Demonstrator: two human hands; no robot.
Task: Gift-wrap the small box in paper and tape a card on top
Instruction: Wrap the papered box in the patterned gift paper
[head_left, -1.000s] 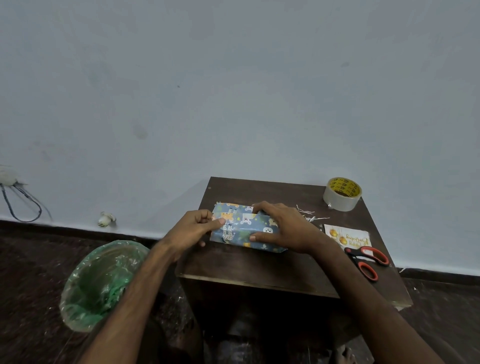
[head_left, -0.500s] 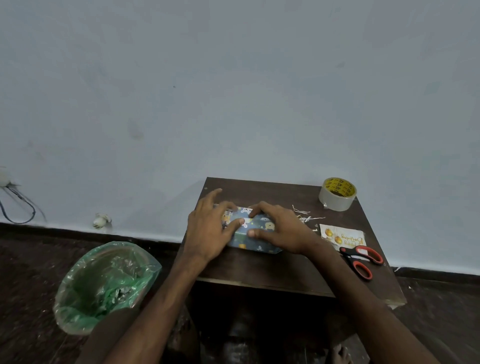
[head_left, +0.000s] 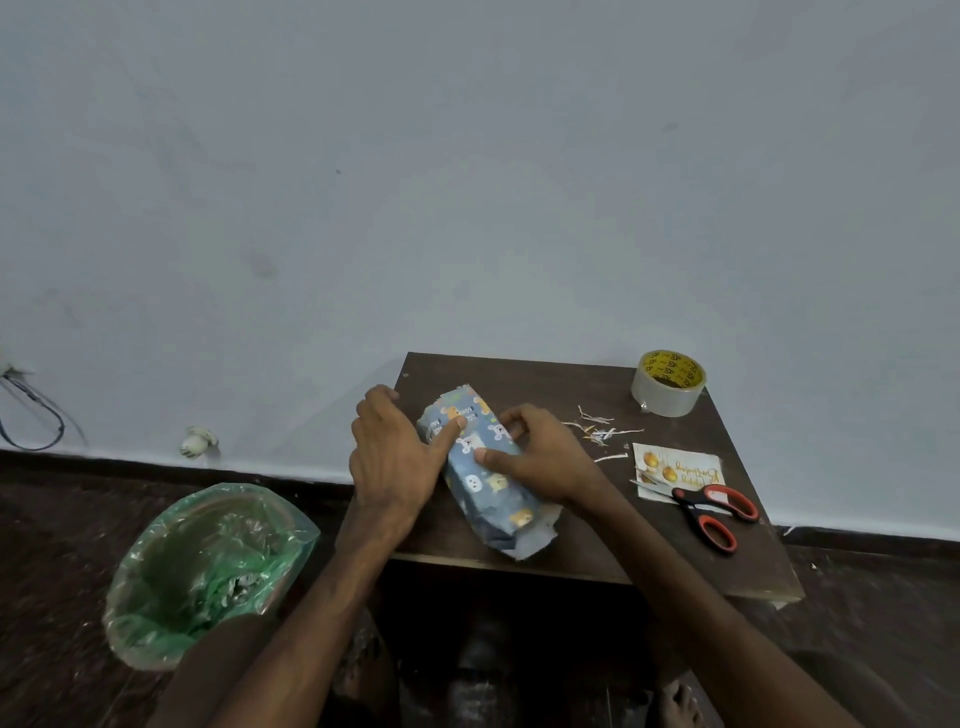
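The small box (head_left: 485, 483), wrapped in blue cartoon-print paper, lies on the dark wooden table (head_left: 597, 551) with one open paper end pointing toward me. My left hand (head_left: 392, 462) rests along its left side, thumb pressed on the top. On the right side, my right hand (head_left: 540, 457) grips the box, thumb on top. A white greeting card (head_left: 675, 467) with gold ornaments lies to the right, partly under red-handled scissors (head_left: 711, 512). A roll of clear tape (head_left: 668, 383) stands at the table's far right corner.
Thin paper scraps (head_left: 602, 431) are scattered between the box and the card. A bin lined with a green bag (head_left: 208, 566) stands on the floor to the left of the table. A pale wall runs close behind the table. My bare foot (head_left: 675, 706) shows below.
The box has been turned from lying crosswise to lying lengthwise, with one end toward me. My left hand moved from the box's left end onto its side and top.
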